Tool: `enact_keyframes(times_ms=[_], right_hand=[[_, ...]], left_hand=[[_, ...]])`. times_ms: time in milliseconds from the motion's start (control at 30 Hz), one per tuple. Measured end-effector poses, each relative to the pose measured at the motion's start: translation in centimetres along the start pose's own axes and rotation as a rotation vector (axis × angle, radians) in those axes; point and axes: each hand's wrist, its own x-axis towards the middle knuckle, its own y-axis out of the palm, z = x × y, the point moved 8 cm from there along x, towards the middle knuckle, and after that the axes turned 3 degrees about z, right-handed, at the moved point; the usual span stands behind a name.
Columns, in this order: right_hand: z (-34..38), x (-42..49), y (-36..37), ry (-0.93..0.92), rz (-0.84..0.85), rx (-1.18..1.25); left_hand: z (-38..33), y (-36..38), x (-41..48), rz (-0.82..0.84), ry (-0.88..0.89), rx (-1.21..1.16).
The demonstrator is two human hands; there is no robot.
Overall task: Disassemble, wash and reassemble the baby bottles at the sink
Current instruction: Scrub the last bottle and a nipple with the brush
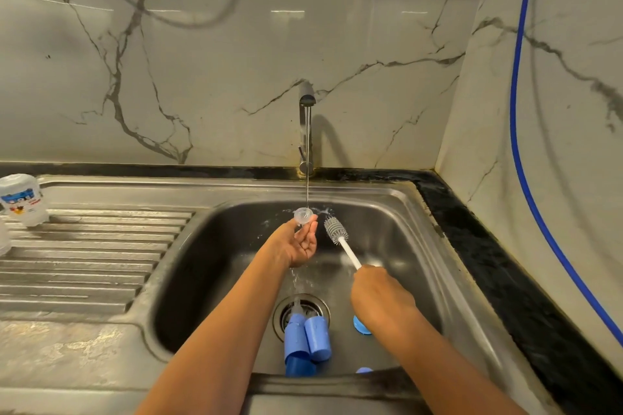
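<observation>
Mid-frame, our left grip [301,243] pinches a clear teat [302,215] under the tap [303,131] (water running); our right grip [381,296] clasps the brush [337,232] handle.

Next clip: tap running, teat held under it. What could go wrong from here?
1. The clear teat sits only at the fingertips of the left hand under the running water; it may slip into the sink.
2. Blue bottle parts lie over the drain, so water might pool.
3. The brush in the right hand is close to the stream and may spatter.
</observation>
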Motion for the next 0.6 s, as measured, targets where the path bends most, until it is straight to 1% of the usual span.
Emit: enact_keyframes(times_ms=[133,333,433,467,500,600], right_hand=[[0.2,-0.1,0.2,0.0,0.012,-0.001],[-0.2,-0.3,-0.6,0.004,-0.026,0.052],[-0.1,-0.4,-0.4,0.005,-0.012,0.043],[-0.1,-0.4,-0.3,0.003,-0.011,0.042],[-0.1,-0.3,-0.2,0.0,-0.012,0.044],[-0.1,-0.3,-0.2,0.005,-0.015,0.056]], left_hand=[[0.3,0.4,-0.1,0.007,-0.002,0.038],[0.1,0.3,0.2,0.002,0.02,0.039],[-0.3,0.3,0.3,-0.002,0.07,0.037],[-0.7,0.4,0.1,-0.009,0.126,0.07],[-1.5,0.5,-0.1,-0.031,0.218,0.135],[-4.1,0.9,-1.3,-0.093,0.592,0.452]])
